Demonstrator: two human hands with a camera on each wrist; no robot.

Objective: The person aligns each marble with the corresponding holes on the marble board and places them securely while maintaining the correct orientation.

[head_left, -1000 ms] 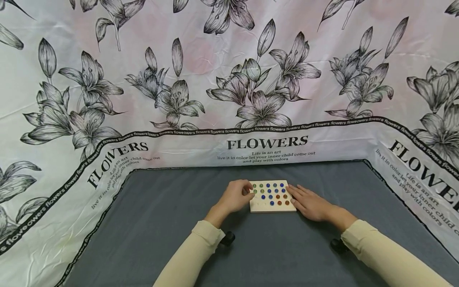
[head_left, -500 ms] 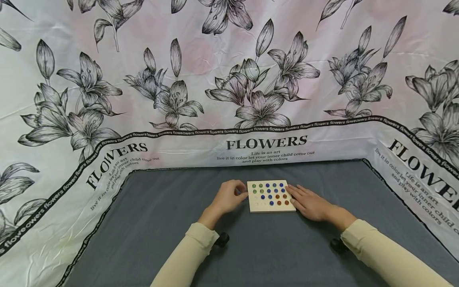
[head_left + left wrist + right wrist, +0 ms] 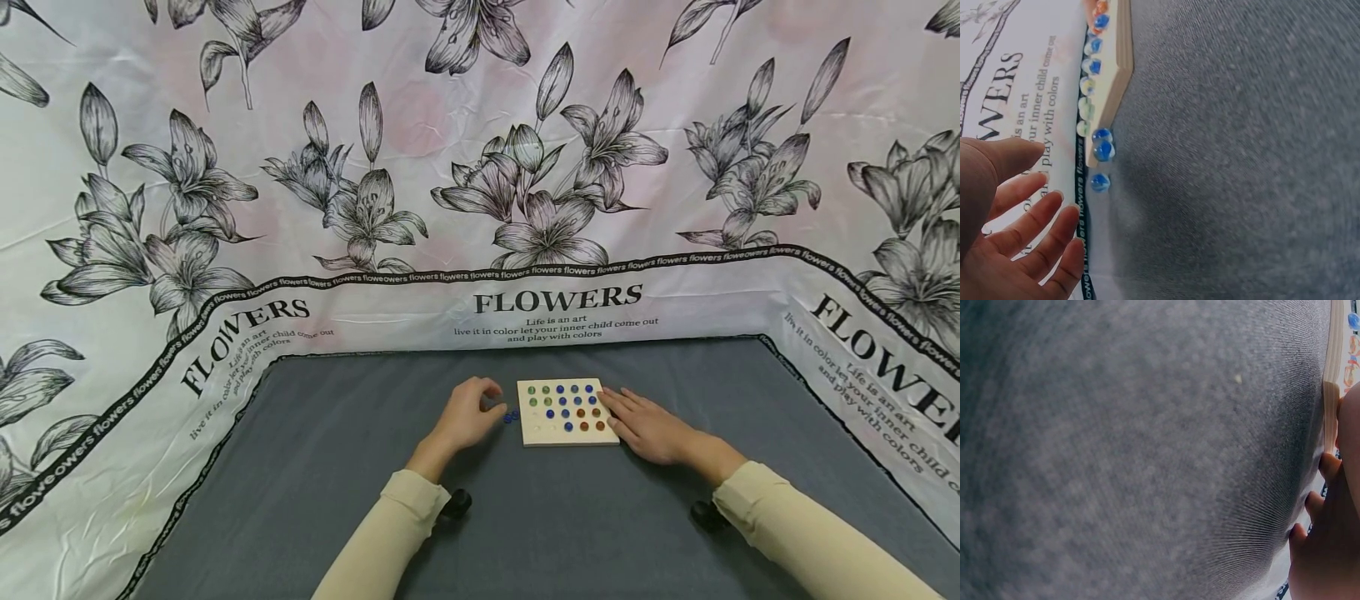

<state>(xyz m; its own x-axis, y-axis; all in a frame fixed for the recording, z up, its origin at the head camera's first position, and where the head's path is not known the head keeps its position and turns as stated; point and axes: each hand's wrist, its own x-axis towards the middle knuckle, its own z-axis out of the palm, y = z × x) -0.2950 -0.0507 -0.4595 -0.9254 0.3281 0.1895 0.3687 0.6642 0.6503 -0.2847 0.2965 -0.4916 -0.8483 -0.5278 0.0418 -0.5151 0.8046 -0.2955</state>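
A pale wooden board (image 3: pixel 558 435) with rows of hollows lies on the grey cloth. Green marbles (image 3: pixel 532 402), blue marbles (image 3: pixel 562 402) and orange-brown marbles (image 3: pixel 584 426) sit in it; a few hollows at its lower left hold none. Off the board's left edge, blue marbles (image 3: pixel 1102 150) lie on the cloth, close together. My left hand (image 3: pixel 465 417) hovers just left of these, thumb and fingers apart and loosely bent, with nothing between them. My right hand (image 3: pixel 651 425) rests with straight fingers along the board's right edge, covering part of it.
Grey cloth (image 3: pixel 337 483) covers the table around the board. Behind and at both sides, a white floral cloth (image 3: pixel 405 312) with printed "FLOWERS" lettering rises. A small black object (image 3: pixel 455 503) shows by the left cuff, another black object (image 3: pixel 708 515) by the right.
My left hand has drawn back leftward from the board's left side, and blue marbles now show on the cloth beside the board. My right hand has stayed in place.
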